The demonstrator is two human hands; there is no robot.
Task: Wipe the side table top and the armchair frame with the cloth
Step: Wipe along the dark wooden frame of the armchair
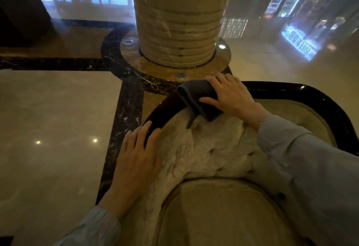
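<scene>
The armchair's glossy dark wooden frame (pixel 287 88) curves around a beige tufted back and seat, seen from above. A folded dark grey cloth (pixel 196 94) is draped over the top left curve of the frame. My right hand (pixel 231 96) presses down on the cloth, fingers spread over it and thumb on its near side. My left hand (pixel 139 148) rests flat on the left end of the frame and the upholstery beside it, fingers apart, holding nothing. The side table is not in view.
A thick beige marble column (pixel 178 22) rises just behind the chair, ringed by a round floor inlay. Polished marble floor with dark border strips (pixel 126 106) spreads to the left. Glass walls with reflections stand at the back.
</scene>
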